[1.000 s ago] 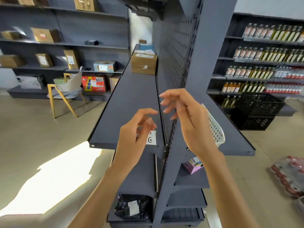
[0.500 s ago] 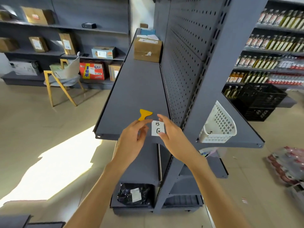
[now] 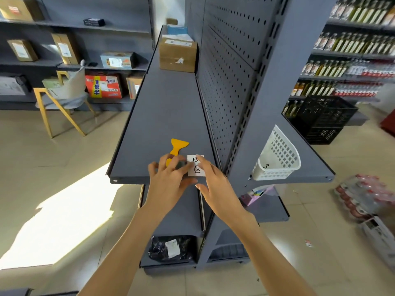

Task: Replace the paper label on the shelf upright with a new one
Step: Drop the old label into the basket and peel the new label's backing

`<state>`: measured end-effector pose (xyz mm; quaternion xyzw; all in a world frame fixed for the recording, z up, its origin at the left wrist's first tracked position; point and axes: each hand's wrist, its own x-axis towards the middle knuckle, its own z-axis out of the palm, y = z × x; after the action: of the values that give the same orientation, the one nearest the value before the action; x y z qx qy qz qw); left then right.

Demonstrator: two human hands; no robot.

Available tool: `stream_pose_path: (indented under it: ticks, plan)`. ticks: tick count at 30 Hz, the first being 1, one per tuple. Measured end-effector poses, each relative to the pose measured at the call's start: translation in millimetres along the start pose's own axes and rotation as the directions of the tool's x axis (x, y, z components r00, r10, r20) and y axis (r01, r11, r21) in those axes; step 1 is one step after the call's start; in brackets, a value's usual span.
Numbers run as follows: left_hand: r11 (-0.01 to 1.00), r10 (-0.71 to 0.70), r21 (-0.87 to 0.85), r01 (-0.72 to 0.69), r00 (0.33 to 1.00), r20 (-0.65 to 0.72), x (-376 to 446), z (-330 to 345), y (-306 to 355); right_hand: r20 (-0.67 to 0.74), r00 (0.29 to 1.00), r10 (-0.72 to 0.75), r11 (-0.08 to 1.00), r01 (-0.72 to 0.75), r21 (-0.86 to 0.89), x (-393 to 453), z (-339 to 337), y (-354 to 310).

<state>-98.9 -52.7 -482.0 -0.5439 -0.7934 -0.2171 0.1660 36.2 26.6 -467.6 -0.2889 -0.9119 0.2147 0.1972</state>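
A white paper label [image 3: 195,166] marked "B" and a boxed x lies at the near end of the grey shelf [image 3: 162,116], beside the grey slotted shelf upright [image 3: 258,116]. My right hand [image 3: 215,184] has its index finger along the label's right edge and its thumb just below the label. My left hand [image 3: 168,180] is spread flat on the shelf, with its fingertips at the label's left edge and over the handle of a yellow plastic scraper [image 3: 179,146]. I see no label on the upright itself.
A white plastic basket [image 3: 277,161] sits on the shelf right of the upright. A cardboard box [image 3: 177,55] stands at the shelf's far end. A black bag [image 3: 168,248] lies on the bottom shelf. A yellow-legged chair [image 3: 62,99] stands left, a black crate [image 3: 324,118] right.
Both hands came down from in front of the upright to the shelf top. The label and scraper, hidden at first, now show under my fingertips, and the view has tilted down and closer.
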Motion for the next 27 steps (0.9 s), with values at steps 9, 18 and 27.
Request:
stream_pose_path:
  ticks: [9,18,27]
  plan:
    - [0.998,-0.052,-0.034,0.049,0.995,-0.087,-7,0,1,-0.097,0.995,0.014,0.995,-0.005,0.095,-2,-5,-5]
    - [0.985,-0.108,-0.155,0.081,0.978,-0.176,-5,-10,-1,-0.144,0.99,-0.004,0.986,0.027,0.163,-6,-18,-19]
    - [0.87,-0.212,-0.493,0.0,0.903,-0.374,-1,-57,0,-0.157,0.987,0.046,0.809,0.055,0.585,-5,-50,-42]
